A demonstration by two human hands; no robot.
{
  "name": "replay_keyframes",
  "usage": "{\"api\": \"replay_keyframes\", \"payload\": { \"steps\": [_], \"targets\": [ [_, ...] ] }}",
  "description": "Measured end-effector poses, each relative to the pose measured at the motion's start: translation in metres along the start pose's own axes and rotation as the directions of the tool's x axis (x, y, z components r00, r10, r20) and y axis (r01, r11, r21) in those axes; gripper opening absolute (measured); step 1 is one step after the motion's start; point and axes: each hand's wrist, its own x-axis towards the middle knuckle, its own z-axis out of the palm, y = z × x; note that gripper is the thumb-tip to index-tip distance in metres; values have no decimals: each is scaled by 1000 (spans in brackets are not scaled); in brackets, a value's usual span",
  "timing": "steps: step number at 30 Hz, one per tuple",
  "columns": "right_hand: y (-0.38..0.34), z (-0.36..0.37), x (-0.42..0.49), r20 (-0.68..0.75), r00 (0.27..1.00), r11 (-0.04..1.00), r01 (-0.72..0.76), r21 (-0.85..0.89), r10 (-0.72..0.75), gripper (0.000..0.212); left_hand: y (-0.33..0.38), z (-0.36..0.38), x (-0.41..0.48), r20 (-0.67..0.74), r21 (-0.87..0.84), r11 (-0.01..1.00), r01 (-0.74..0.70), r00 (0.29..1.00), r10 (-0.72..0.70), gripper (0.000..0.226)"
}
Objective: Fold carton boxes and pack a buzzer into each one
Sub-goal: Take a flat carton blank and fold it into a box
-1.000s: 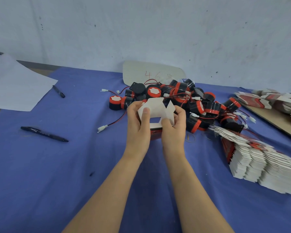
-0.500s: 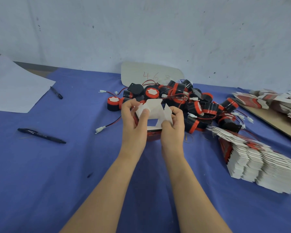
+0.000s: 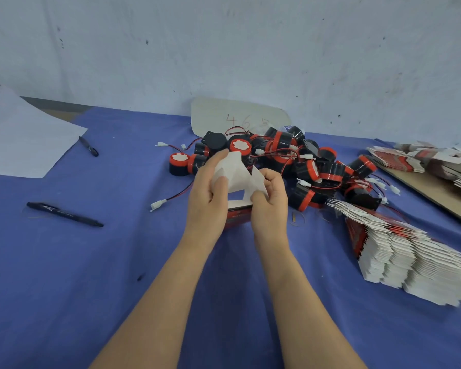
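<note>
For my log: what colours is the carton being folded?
The small cardboard carton: white flaps, red printed side; head view.

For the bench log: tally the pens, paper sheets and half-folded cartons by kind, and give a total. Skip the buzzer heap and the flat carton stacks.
Pens: 2
Paper sheet: 1
Half-folded carton: 1
Total: 4

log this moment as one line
step: flap folding | left hand: grips small white-and-red cardboard carton box | right hand: pinches its flap | pile of black-and-red round buzzers: behind box
</note>
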Motion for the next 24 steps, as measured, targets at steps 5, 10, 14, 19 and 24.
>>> {"api": "replay_keyframes", "payload": {
  "steps": [5, 10, 14, 19, 24],
  "targets": [
    [1, 2, -2, 59, 998, 999, 10, 42, -13, 14, 0, 0, 1, -11, -15, 997, 69, 998, -69, 56],
    [0, -3, 0, 60, 994, 988, -100, 119, 93, 25, -2, 3, -2, 2, 74, 997, 37, 999, -38, 75],
    [2, -2, 3, 85, 982, 984, -173, 31, 170, 18, -4, 3, -2, 20, 107, 994, 34, 999, -37, 75],
    [3, -3, 3, 86, 963, 967, -255, -24, 256, 40, -11, 4, 1, 37, 100, 995, 2, 999, -6, 84],
    [3, -6, 3, 109, 990, 994, -83, -75, 91, 50, -20, 5, -1, -182, 61, 994, 87, 981, -74, 70]
  ]
}}
